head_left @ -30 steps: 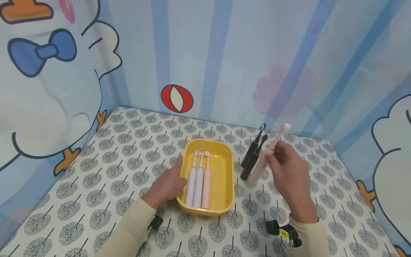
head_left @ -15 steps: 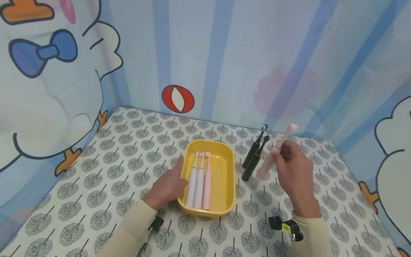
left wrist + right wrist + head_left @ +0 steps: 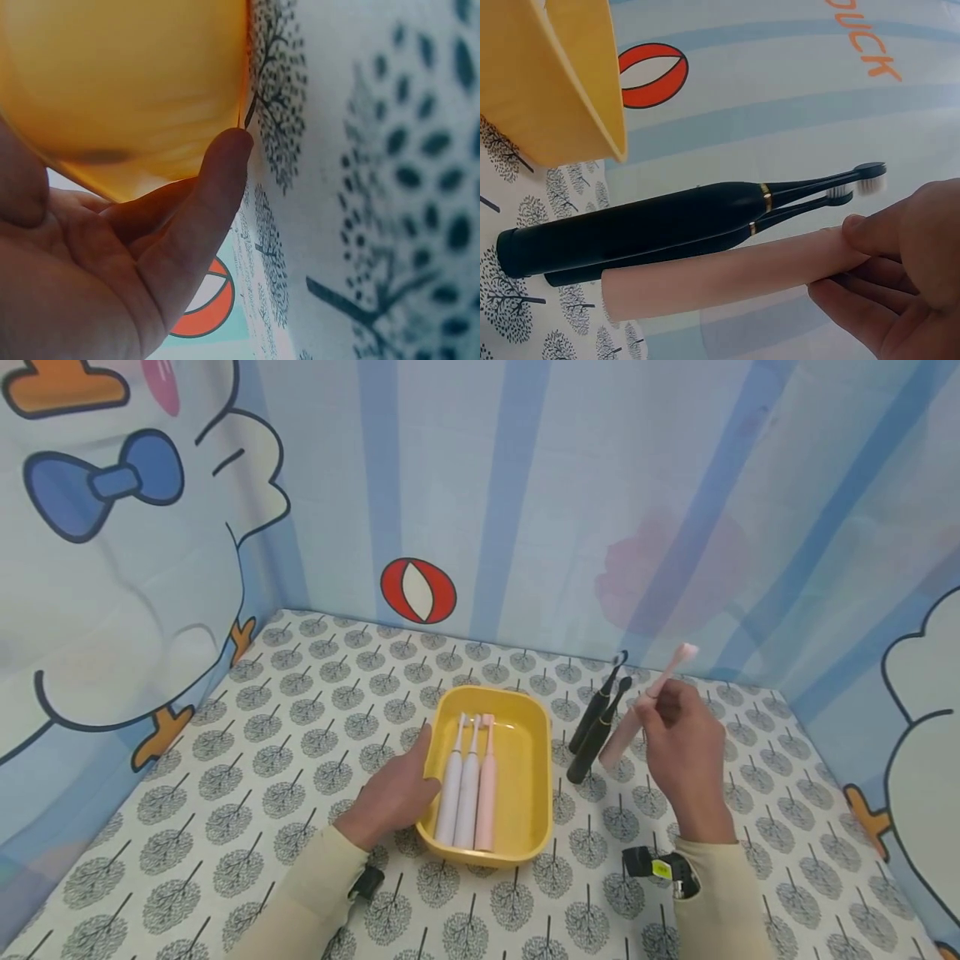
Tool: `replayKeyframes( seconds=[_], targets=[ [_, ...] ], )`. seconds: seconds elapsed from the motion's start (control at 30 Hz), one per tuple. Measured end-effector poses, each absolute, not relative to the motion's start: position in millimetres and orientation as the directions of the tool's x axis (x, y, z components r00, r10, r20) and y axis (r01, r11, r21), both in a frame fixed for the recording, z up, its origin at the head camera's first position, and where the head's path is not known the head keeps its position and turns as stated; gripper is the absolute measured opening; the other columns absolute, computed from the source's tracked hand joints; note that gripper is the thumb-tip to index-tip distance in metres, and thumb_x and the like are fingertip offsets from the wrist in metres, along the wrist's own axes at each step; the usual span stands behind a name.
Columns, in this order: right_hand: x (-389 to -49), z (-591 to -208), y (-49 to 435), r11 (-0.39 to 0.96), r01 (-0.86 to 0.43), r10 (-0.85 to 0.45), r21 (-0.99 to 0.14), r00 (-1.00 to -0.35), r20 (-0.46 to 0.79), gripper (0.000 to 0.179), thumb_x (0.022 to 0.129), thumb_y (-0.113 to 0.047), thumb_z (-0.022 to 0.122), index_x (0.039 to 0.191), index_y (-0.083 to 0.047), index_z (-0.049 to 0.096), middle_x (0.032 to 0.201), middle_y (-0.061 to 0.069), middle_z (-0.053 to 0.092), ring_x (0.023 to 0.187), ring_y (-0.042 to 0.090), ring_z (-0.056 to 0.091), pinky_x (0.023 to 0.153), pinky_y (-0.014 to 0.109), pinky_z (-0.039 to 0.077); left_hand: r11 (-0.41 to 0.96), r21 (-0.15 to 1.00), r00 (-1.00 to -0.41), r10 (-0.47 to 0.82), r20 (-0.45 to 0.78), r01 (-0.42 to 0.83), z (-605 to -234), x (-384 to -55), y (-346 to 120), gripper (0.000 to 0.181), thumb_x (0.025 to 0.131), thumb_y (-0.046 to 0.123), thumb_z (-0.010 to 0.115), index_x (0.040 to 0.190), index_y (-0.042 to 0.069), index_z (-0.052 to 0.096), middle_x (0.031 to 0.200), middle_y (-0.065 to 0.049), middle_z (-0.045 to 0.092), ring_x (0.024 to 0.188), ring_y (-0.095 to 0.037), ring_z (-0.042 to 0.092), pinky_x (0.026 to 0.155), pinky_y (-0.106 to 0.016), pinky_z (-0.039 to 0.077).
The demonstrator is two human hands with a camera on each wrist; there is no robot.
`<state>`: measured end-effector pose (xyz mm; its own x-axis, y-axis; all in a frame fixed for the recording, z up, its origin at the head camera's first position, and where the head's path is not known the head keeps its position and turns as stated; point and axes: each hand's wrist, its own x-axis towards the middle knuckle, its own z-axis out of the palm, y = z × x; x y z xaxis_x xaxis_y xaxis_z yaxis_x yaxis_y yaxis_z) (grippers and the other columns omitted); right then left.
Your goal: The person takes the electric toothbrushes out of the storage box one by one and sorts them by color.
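Observation:
My left hand (image 3: 393,793) grips the left wall of a yellow tray (image 3: 531,777). In the left wrist view its fingers (image 3: 217,180) lie against the tray's outer side. Inside the tray, side by side, lie two pale lilac electric toothbrushes (image 3: 448,797) and a pink one (image 3: 486,802), heads pointing away from me. To the right, my right hand (image 3: 686,752) pinches a second pink electric toothbrush (image 3: 720,274) near its neck, head up; whether its base touches the table I cannot tell. Just left of it, two black electric toothbrushes (image 3: 645,229) stand upright, close together.
A cloth with a tree print (image 3: 300,777) covers the table. Behind it hangs a striped blue and white curtain (image 3: 442,485) with a red ball drawing (image 3: 417,591). More curtain with cartoon birds closes off the left and right sides.
My right hand has shifted slightly right with the pink toothbrush, widening the gap from the black ones, then lifted it a little. My left hand stays on the tray.

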<state>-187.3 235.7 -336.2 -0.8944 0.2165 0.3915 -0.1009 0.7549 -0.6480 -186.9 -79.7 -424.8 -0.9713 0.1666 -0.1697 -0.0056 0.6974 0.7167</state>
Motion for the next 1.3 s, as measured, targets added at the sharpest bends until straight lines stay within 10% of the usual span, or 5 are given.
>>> replayKeyframes(
  seconds=[1.3],
  targets=[
    [-231,-377,241,0.784,-0.023,0.269,-0.62,-0.888,0.373,0.035,0.101,-0.019,0.051,0.131,-0.001,0.05,0.117,0.018,0.061,0.1,0.034,0.06,0.079,0.05,0.049,0.694,0.72,-0.973,0.168,-0.157,0.004,-424,-185,-81,0.083,0.09,0.013,0.05,0.158,0.013,0.001,0.072,-0.009,0.055,0.054,-0.02,0.055,0.05,-0.034,0.047]
  ],
)
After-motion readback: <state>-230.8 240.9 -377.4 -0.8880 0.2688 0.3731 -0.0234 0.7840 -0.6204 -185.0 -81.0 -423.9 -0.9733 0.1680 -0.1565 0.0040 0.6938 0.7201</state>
